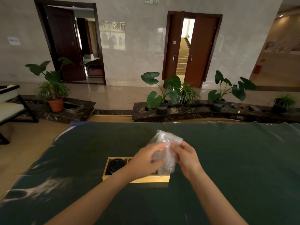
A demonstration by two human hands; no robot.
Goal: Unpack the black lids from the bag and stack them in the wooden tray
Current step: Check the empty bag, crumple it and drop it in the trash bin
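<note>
I hold a crumpled clear plastic bag (165, 150) up above the table with both hands. My left hand (146, 161) closes its fingers around the bag's left side, thumb and fingertips pinched into the film. My right hand (186, 158) grips the right edge, thumb and forefinger pressed together on the plastic. The bag hangs between them, its lower end dangling just over the near rim of the tray. The film is blurred and see-through, and I cannot tell whether anything is still inside it.

Below my hands sits the shallow light wooden tray (146, 180), long and rectangular, divided into compartments by thin wooden walls. In its left compartment lies a stack of round black plastic lids (116, 165), the top one showing its raised rim and centre. My left hand and wrist cover most of the middle and right compartments, so what is in them is hidden.

The tray rests on a table covered with a dark green cloth (227, 159), near its front middle. Beyond the table stand potted broad-leaved green plants (164, 93) on a dark marble ledge.
</note>
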